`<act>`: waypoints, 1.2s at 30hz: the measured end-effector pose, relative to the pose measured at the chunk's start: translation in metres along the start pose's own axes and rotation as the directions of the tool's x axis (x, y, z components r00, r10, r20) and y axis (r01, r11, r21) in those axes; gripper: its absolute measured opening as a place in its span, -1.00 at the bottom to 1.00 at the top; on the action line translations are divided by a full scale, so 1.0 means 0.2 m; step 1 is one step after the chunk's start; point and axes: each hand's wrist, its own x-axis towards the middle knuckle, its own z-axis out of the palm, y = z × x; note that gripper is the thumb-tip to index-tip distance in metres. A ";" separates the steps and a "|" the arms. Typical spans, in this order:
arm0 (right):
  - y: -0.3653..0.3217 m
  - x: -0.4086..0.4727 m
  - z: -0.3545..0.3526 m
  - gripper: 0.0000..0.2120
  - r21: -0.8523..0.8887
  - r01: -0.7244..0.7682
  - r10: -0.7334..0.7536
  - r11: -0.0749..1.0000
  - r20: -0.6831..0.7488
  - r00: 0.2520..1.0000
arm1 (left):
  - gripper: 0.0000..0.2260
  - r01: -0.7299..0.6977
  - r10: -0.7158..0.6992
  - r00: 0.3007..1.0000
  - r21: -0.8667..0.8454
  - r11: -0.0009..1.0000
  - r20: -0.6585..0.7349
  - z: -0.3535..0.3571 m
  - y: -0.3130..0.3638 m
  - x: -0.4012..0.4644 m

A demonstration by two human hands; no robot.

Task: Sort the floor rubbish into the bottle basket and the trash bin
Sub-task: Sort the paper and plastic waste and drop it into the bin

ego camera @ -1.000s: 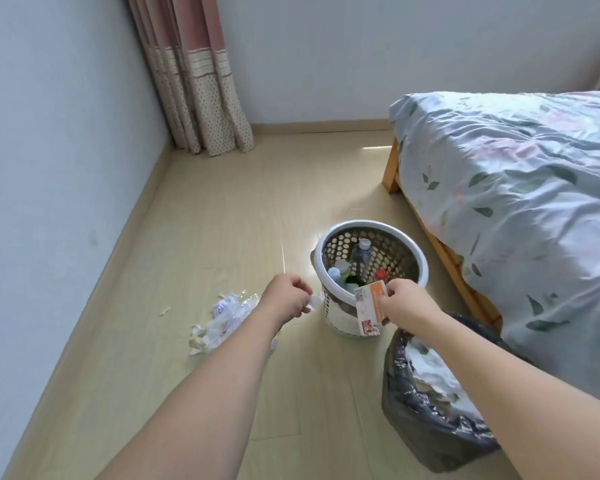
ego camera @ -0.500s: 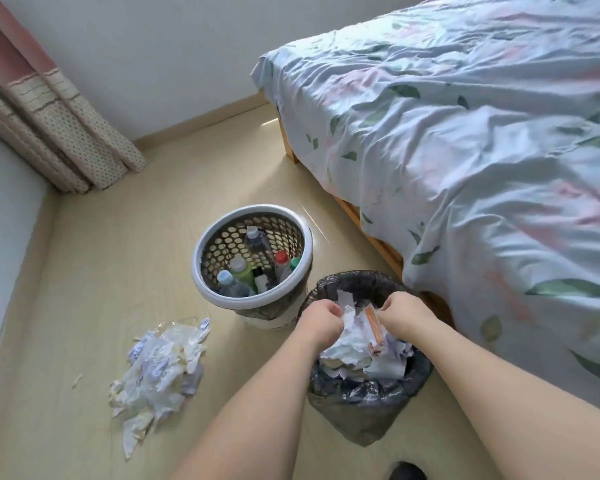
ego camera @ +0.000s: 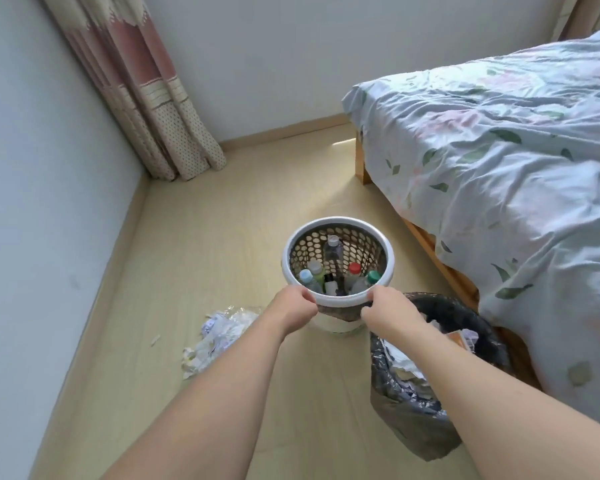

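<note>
Gripping: near rim of bottle basket, centre frame.
Left hand: fingers curled over rim.
Right hand: likewise curled.
Trash bin: lower right, paper-filled.

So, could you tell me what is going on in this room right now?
A person is sorting rubbish. Both the left hand and right hand grip the near rim of the bottle basket, which holds several bottles. The black-lined trash bin beside it holds crumpled paper. A pile of paper and plastic scraps lies on the floor.
</note>
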 end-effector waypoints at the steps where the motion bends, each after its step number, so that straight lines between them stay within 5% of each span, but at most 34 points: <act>1: -0.14 -0.02 0.05 -0.79 -0.016 0.050 -0.050 0.999 0.019 0.999 | -0.90 0.016 -0.016 0.999 -0.009 1.000 -0.034 -0.13 -0.10 -0.03; 10: -1.13 0.05 0.80 -0.63 -0.112 0.388 -0.348 0.915 0.267 0.899 | -0.85 0.282 -0.287 0.911 -0.059 0.957 -0.295 -0.94 -1.33 -0.06; 17: -1.42 0.40 1.49 -0.67 -0.184 0.544 -0.449 0.819 0.385 0.806 | -0.88 0.437 -0.423 0.836 -0.041 0.898 -0.349 -1.05 -2.19 0.25; 20: -1.47 0.60 1.75 -0.70 -0.243 0.576 -0.460 0.780 0.401 0.792 | -0.71 0.487 -0.481 0.794 -0.085 0.869 -0.372 -0.98 -2.49 0.46; 25: -1.46 0.98 2.01 -0.66 -0.377 0.563 -0.452 0.735 0.345 0.822 | -0.55 0.477 -0.523 0.723 -0.221 0.851 -0.452 -0.80 -2.70 0.82; 30: -1.48 1.23 2.22 -0.64 -0.472 0.668 -0.500 0.575 0.444 0.744 | -0.53 0.508 -0.397 0.559 -0.078 0.858 -0.728 -0.67 -2.77 0.95; 36: -1.43 1.32 2.33 -0.77 -0.482 0.715 -0.584 0.507 0.418 0.696 | -0.73 0.476 -0.261 0.513 0.018 0.879 -0.818 -0.61 -2.80 0.99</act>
